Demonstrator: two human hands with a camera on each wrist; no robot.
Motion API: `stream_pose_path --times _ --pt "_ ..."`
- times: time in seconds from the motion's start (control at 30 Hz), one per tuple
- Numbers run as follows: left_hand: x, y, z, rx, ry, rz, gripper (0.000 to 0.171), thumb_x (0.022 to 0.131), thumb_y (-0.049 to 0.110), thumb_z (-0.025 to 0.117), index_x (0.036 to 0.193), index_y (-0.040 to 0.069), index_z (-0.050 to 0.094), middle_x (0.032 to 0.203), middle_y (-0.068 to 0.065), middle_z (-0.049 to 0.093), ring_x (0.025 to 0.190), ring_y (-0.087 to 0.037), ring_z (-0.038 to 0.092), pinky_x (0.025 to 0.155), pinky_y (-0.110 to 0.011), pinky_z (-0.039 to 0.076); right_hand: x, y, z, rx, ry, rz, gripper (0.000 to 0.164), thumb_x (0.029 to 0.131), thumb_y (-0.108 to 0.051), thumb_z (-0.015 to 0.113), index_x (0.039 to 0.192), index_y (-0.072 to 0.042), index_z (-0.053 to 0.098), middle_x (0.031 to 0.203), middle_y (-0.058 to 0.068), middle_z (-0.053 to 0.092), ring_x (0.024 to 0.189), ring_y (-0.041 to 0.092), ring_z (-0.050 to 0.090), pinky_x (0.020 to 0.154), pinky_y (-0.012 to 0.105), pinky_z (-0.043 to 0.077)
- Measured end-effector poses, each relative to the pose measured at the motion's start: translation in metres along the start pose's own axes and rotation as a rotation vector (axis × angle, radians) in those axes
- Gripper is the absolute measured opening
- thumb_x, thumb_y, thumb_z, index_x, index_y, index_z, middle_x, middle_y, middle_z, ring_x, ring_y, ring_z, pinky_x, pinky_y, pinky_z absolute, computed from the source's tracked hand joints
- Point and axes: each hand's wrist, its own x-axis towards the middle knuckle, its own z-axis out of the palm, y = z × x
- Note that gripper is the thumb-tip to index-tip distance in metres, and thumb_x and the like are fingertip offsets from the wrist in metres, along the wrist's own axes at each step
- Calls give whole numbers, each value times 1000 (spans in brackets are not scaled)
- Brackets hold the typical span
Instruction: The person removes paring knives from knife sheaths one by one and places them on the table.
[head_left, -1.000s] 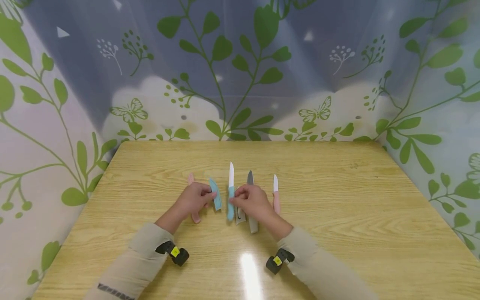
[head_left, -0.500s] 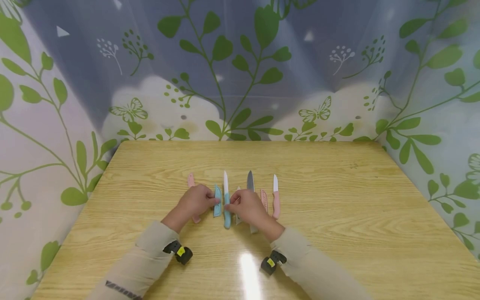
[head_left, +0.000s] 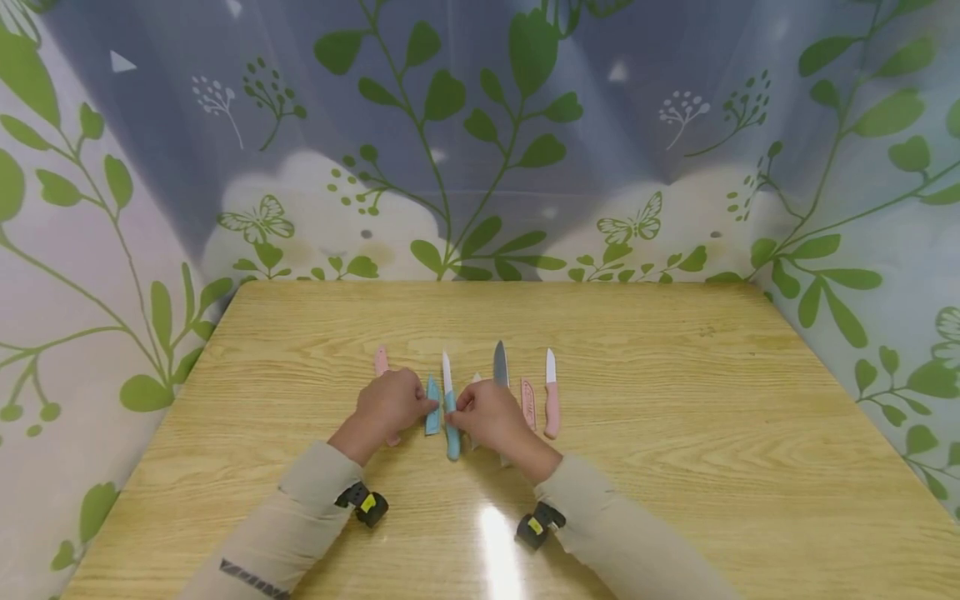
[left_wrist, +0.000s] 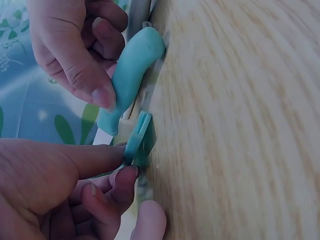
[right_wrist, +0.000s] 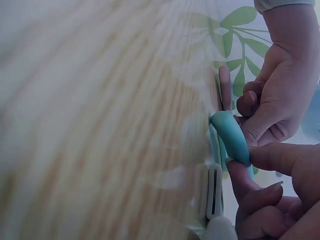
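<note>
In the head view my left hand (head_left: 390, 404) pinches a light blue knife sheath (head_left: 432, 417) between thumb and fingertips. Close to its right, a light blue-handled knife (head_left: 452, 442) points its white blade away from me. My right hand (head_left: 491, 414) pinches that knife by the handle (right_wrist: 232, 137). Sheath and knife lie nearly parallel, a small gap apart. From the left wrist view, the sheath's open end (left_wrist: 145, 120) shows close over the tabletop. Partly under my left hand is a long pink item (head_left: 382, 361), its middle hidden.
Right of the blue knife, a pale sheath (right_wrist: 215, 190) and a knife with a dark grey blade (head_left: 501, 362) are partly covered by my right hand. Further right lie a pink sheath (head_left: 528, 400) and a pink-handled knife (head_left: 552, 408). A patterned curtain (head_left: 480, 167) stands behind the wooden table (head_left: 675, 417).
The blue knife has shifted left and toward me in my right hand. My left hand has straightened the tilted blue sheath and brought it slightly nearer to me. The other items stay put.
</note>
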Motion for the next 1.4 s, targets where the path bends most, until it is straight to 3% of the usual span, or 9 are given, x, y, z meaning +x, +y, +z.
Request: stream_pose_path --times 0.27,0.53,1.0,1.4 --pt "2 -3 3 34 7 14 52 87 32 69 45 16 42 39 7 34 31 -9 45 33 -21 24 1 0 1 -27 2 -7 17 83 -20 73 75 -7 66 65 2 63 49 9 49 45 22 38" --pt "2 -3 3 50 19 31 51 87 31 70 45 16 44 39 7 35 31 -7 42 33 -21 24 -1 -3 3 -33 -18 20 21 83 -18 72 93 -4 60 53 -1 57 41 8 45 39 22 33" --pt "0 -3 3 38 6 43 53 87 30 69 44 16 42 37 7 32 29 -8 43 32 -20 23 -1 -2 3 -108 -1 -20 18 83 -17 72 86 -5 59 53 -3 50 42 8 42 39 22 32" --pt "0 -5 4 20 23 62 53 87 29 69 44 16 42 38 7 33 29 -8 43 32 -20 24 -2 -1 4 -77 -14 -34 16 84 -15 71 82 -7 57 49 -3 51 36 7 43 37 21 32"
